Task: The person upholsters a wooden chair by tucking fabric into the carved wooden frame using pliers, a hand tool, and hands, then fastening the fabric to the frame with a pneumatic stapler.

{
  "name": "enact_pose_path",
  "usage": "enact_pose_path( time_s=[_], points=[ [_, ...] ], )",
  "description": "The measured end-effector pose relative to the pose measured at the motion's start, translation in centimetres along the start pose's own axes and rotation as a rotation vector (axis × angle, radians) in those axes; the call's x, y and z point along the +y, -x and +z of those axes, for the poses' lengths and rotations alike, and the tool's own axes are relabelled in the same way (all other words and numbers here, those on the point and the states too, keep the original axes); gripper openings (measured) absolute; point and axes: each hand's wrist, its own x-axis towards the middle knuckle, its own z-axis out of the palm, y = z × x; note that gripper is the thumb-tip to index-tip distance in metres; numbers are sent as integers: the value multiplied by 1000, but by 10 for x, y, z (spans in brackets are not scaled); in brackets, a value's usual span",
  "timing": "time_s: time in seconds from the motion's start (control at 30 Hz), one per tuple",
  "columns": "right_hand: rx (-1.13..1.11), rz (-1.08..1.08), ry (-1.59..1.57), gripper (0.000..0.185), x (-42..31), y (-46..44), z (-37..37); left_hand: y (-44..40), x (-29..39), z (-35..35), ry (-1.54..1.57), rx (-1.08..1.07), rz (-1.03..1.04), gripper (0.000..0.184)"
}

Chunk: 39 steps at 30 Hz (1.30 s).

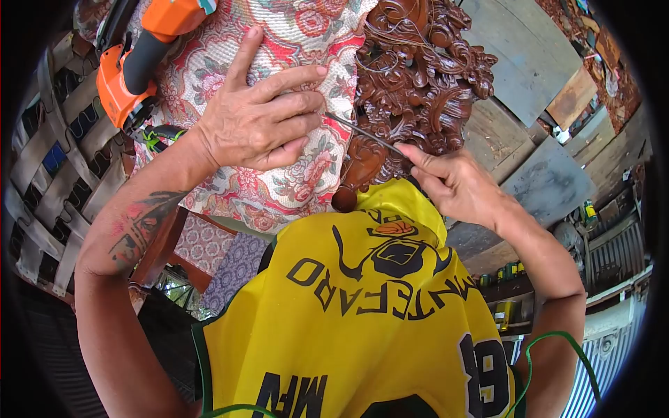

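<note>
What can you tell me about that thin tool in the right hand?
The thin tool is a slender, dark rod, apparently metal. The right hand grips one end, hiding any handle. It slants across the glossy carved wood, its exposed tip over the floral fabric, close to the fingers of the left hand. Whether the tip touches the fabric isn't clear.

So the fabric is cream with red scrolly bands, pinkish-red roses and greyish-green leaves. Carved wood is a glossy reddish brown, thin rod plain dark grey. Power tool's bright orange with dark grey. Jersey's loud yellow: black lettering, orange ball print, dark green trim. Cord's bright green too.
</note>
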Motion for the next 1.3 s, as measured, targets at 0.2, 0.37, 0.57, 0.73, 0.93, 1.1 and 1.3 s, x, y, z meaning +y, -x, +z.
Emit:
enact_pose_path(
  time_s=[0.2, 0.37, 0.57, 0.73, 0.93, 1.1, 1.3],
  points=[
    [-408, 592, -989, 38, 13, -9, -20, -2, -1, 3, -3, 40, 7, 23],
    [-188, 211, -530, 48, 42, -6, 10, -2, -3, 1, -2, 63, 7, 20],
    [-447, 637, -1064, 47, 18, -6, -12, -3, 0, 0, -7, 54, 4, 21],
    [-555, 625, -1396, 46, 21, -2, 2, -3, 0, -2, -6, 49, 11, 21],
    [-781, 607, -2044, 47, 51, 2, 30, -3, 1, -2, -7, 61, 12, 20],
    [-446, 465, -1369, 49, 26, 22, 31, -2, 3, 4, 7, 110, 5, 17],
    [198, -175, -7, 36, -108, 7, -11, 2, -3, -3, 58, 123, 60, 22]
  ],
)
